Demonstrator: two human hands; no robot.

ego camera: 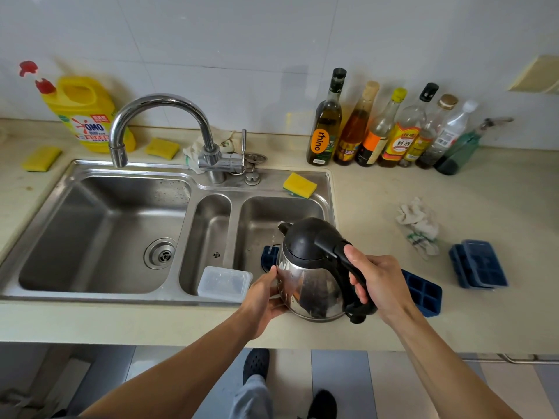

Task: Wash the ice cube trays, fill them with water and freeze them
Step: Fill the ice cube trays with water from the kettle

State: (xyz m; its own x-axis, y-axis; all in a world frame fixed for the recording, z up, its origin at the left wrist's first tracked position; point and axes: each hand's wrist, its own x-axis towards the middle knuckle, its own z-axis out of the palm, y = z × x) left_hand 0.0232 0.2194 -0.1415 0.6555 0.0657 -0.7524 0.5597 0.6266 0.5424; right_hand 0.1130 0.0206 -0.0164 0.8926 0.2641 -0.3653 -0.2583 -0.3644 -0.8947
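One tray [423, 293] beneath kettle [308, 276] and fingers [360, 290]

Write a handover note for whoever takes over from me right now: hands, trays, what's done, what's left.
Right hand grips the black handle of the tilted steel kettle; left hand cups its body.
A thin stream pours from it into the dark blue ice cube tray under it, which spans the right sink basin edge and the beige counter.
More dark blue trays sit stacked on the counter to the right.
Done: filling begun. Washing: cannot tell. Left: finish this tray, fill the stack, freeze all.
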